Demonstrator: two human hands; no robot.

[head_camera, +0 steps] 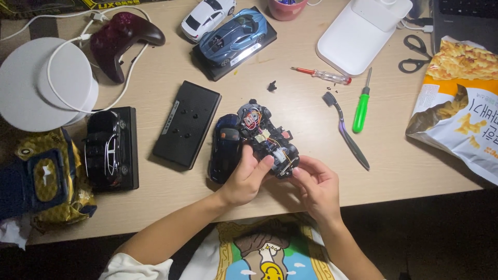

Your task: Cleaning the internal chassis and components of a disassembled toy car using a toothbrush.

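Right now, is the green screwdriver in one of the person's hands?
No, the green screwdriver lies on the table, while both hands hold the opened toy car chassis.

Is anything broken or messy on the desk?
Yes. The toy car chassis in both hands has bare wires showing, its dark blue body shell lying beside it. A small black part lies loose, and the snack bag is torn open.

Head camera looking down on the desk

It is looking steeply down from close above the wooden desk [290, 111], the wearer's forearms entering at 6 o'clock and the desk's far edge lying toward 12 o'clock.
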